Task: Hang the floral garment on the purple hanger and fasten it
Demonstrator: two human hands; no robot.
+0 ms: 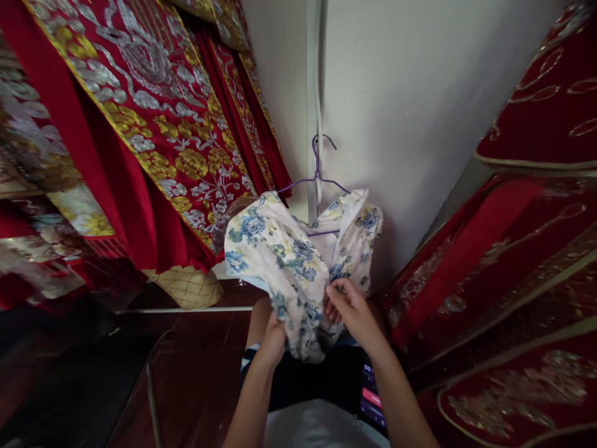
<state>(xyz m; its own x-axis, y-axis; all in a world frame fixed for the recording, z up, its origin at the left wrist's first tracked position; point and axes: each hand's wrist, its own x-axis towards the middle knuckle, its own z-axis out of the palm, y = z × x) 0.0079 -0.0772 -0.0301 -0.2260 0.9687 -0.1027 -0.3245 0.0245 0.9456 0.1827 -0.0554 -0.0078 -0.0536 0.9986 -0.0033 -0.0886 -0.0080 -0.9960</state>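
Note:
A white floral blouse [298, 249] with blue flowers hangs on a purple wire hanger [318, 177] in front of me. The hanger's hook is up against a white strap by the wall. My left hand [274, 336] grips the blouse's lower left side; its fingers are mostly hidden behind the cloth. My right hand [347, 302] is closed at the front opening, thumb and index finger pinching the edge of the cloth. The neckline lies open above it, with the hanger's lower bar showing through. The hem bunches over my lap.
Red embroidered cloths with gold and silver sequins [186, 158] hang at the left. More red embroidered fabric [522, 261] crowds the right. A pale wall [387, 93] stands behind the hanger. A phone with a lit screen [372, 395] lies on my lap beside my right forearm.

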